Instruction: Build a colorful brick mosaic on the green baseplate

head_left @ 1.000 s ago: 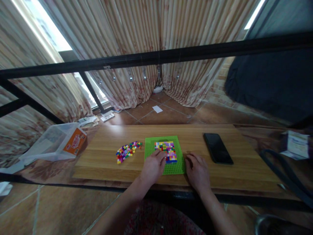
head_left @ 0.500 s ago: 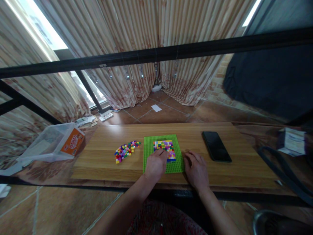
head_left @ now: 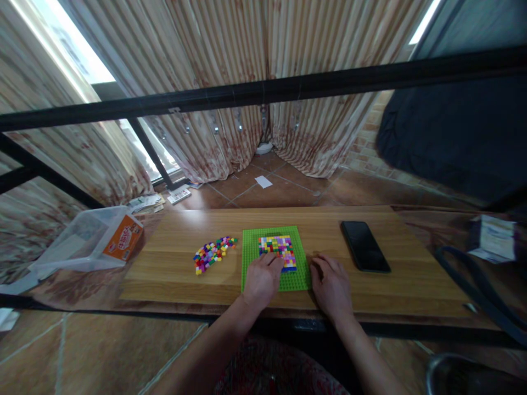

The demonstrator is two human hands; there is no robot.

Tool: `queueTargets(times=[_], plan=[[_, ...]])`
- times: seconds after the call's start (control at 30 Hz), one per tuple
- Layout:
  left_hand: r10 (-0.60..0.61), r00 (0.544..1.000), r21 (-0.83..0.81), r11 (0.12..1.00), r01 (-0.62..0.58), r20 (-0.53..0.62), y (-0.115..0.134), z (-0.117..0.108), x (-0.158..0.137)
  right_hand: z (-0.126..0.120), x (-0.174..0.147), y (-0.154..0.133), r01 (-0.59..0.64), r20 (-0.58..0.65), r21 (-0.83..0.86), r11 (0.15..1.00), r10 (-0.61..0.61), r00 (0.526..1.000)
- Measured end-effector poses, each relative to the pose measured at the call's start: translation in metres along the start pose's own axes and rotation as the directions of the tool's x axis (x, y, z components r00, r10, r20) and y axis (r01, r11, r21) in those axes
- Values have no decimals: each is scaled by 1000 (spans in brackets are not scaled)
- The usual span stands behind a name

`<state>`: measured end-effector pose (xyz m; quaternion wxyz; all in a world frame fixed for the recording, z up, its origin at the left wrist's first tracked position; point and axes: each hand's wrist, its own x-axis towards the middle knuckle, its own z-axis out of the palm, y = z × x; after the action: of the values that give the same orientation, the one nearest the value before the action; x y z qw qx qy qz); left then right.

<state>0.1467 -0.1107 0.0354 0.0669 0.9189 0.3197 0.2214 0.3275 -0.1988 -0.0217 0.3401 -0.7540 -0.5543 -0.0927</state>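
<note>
A green studded baseplate (head_left: pixel 252 247) lies on the wooden board, bearing a block of small multicoloured bricks (head_left: pixel 284 244) set close together. My left hand (head_left: pixel 262 278) is over the lower left of this block, fingers bent down and drawn together onto the bricks. Whatever sits under its fingertips is hidden. My right hand (head_left: pixel 331 284) rests on the board at the plate's right edge, fingers loosely bent and a little apart, with nothing seen in it. Left of the plate, a loose heap of small coloured bricks (head_left: pixel 212 254) spreads in a curved band.
A black phone (head_left: pixel 364 246) lies on the wooden board (head_left: pixel 164 236) to the right. A clear plastic box (head_left: pixel 90 241) with an orange label stands off the left end. A dark metal rail (head_left: pixel 247 94) crosses beyond the board. A dark strap (head_left: pixel 473 285) lies at the right.
My left hand's fingers have shifted very slightly over the bricks. My right hand and the loose heap look the same.
</note>
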Motion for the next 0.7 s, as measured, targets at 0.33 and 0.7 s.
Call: queueTargets(times=[0.33, 0.7], plan=[[68, 998, 81, 994, -68, -3, 4, 3, -9, -1, 0, -1, -11, 16, -12, 1000, 11, 1000], [45, 999, 124, 991, -47, 23, 7, 8, -13, 4, -1, 6, 27, -3, -8, 1000, -27, 1000]])
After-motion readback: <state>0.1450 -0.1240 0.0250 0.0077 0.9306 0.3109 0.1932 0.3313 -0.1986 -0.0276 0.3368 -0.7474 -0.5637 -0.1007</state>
